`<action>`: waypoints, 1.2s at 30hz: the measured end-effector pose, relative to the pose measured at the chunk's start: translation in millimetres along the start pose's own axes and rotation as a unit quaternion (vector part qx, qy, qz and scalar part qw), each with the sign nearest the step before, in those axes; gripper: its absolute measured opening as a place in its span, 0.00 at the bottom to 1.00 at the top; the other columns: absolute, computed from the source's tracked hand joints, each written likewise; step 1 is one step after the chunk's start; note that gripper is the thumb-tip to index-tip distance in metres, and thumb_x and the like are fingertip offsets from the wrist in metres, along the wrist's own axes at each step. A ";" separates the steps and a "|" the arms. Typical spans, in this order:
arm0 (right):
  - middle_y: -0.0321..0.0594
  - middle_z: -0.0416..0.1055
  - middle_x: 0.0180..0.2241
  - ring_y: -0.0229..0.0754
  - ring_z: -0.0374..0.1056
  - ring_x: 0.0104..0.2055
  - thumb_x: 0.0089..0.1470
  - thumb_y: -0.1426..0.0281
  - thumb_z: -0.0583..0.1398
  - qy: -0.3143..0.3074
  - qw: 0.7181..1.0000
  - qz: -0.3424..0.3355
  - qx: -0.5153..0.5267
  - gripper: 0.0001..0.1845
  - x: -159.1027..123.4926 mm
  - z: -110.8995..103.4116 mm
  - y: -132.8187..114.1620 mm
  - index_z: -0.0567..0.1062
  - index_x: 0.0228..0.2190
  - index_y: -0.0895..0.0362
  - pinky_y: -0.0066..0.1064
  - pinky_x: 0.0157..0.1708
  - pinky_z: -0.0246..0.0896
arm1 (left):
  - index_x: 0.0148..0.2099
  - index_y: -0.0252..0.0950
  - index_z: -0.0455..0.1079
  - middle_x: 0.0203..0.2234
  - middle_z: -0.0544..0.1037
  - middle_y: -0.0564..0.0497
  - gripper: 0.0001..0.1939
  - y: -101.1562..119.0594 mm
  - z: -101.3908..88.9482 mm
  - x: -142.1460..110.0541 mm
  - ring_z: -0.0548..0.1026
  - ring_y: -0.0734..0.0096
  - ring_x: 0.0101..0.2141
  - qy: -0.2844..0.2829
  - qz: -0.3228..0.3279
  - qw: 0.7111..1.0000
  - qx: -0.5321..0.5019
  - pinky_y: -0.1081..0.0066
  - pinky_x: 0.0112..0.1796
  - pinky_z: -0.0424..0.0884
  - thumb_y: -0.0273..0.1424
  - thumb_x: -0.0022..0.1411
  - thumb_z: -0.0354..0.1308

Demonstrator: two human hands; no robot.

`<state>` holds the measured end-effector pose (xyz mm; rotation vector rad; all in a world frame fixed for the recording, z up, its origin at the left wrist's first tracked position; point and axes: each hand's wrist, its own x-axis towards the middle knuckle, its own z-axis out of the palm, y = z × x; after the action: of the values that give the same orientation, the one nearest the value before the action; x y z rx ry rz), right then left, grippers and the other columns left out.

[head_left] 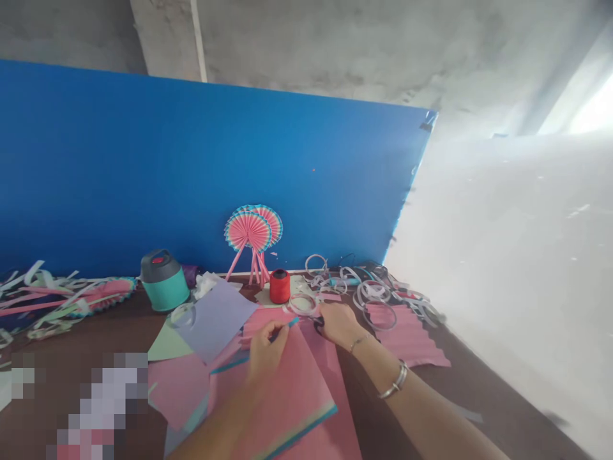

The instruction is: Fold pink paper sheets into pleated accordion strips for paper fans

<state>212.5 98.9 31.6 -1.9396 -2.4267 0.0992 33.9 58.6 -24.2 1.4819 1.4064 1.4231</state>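
My left hand [268, 350] pinches the far edge of a pink paper sheet [292, 396] with blue and yellow bands along its edges. Just right of it, my right hand [341, 324] is closed around a small black object [318, 324], mostly hidden by the fingers; its kind cannot be made out. More pink paper [335, 383] lies under the sheet. A white ring [303, 305] of paper strip or tape sits beyond the hands, near a red thread spool [280, 286]. To the left are a lavender sheet [218, 319] and a green sheet [170, 345].
Two pleated round paper fans [248, 231] lean against the blue panel [191, 160]. A teal jug [165, 287] stands at the left, near a pile of paper strips [43, 281]. Curled white strips [373, 291] and pleated pink paper [412, 338] lie at the right.
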 end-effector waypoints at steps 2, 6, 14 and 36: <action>0.53 0.75 0.40 0.54 0.70 0.43 0.46 0.69 0.59 -0.014 1.000 -0.002 0.022 0.15 -7.1 0.7 8.7 0.76 0.37 0.59 0.36 0.39 0.59 | 0.28 0.36 0.73 0.23 0.78 0.49 0.13 -3.0 -0.4 1.9 0.75 0.61 0.28 0.008 -0.001 1.000 0.001 0.65 0.32 0.71 0.39 0.52 0.53; 0.44 0.76 0.38 0.48 0.70 0.39 0.35 0.73 0.63 -0.065 0.993 0.001 0.100 0.18 -20.3 5.3 30.3 0.78 0.35 0.57 0.30 0.34 0.59 | 0.27 0.36 0.72 0.23 0.78 0.50 0.12 -6.4 -0.9 3.1 0.75 0.60 0.29 0.020 -0.001 1.000 0.004 0.66 0.33 0.70 0.38 0.52 0.53; 0.34 0.70 0.28 0.38 0.65 0.31 0.33 0.77 0.56 -0.102 0.882 -0.029 0.460 0.27 -37.4 30.0 45.2 0.75 0.40 0.58 0.25 0.27 0.58 | 0.28 0.36 0.73 0.24 0.78 0.49 0.13 -7.4 -0.4 3.1 0.75 0.61 0.30 0.024 -0.002 1.000 0.004 0.67 0.33 0.69 0.39 0.52 0.52; 0.28 0.60 0.23 0.32 0.57 0.22 0.42 0.70 0.60 -0.054 0.832 -0.083 0.545 0.16 -46.6 55.0 0.8 0.69 0.37 0.56 0.23 0.21 0.52 | 0.28 0.37 0.72 0.24 0.77 0.49 0.14 -8.3 -0.4 1.6 0.74 0.63 0.29 0.028 0.009 1.000 0.008 0.67 0.32 0.69 0.40 0.54 0.51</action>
<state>219.9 52.0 -22.7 -1.1696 -1.8051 1.2765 31.2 61.9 -31.5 1.4797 1.4455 1.4789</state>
